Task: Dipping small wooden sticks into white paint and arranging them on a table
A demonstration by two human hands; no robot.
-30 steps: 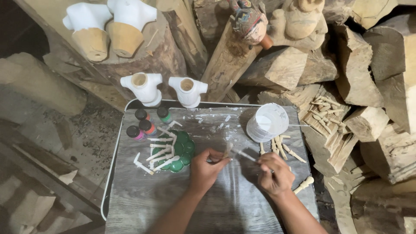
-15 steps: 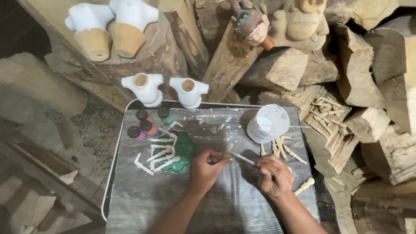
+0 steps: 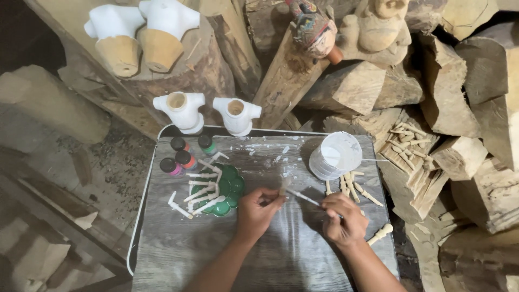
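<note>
While both hands sit low on the grey wood-grain tray table (image 3: 178, 254), the left hand (image 3: 258, 211) has fingers pinched shut on a small wooden peg (image 3: 282, 187), held upright just above the tabletop at centre. Right hand (image 3: 343, 219) is closed around a thin paintbrush (image 3: 303, 197); the brush runs up-left, tip touching or just beside the peg, can't tell which. White paint tub (image 3: 336, 156) sits up-right of the hands, near the table's far edge. Unpainted pegs (image 3: 348, 184) lie just below the tub, beside the right hand. Left of the left hand: green palette (image 3: 227, 186) with white-painted pegs (image 3: 203, 189) lying across and around it. Small paint bottles (image 3: 181, 154) are grouped at the far-left corner. Two white-painted torso pieces (image 3: 208, 111) stand at the table's far edge, touching or near the rim. Split wood blocks (image 3: 465, 108) are stacked to the right. One wooden peg (image 3: 380, 234) lies at the table's right edge, near the right wrist.
</note>
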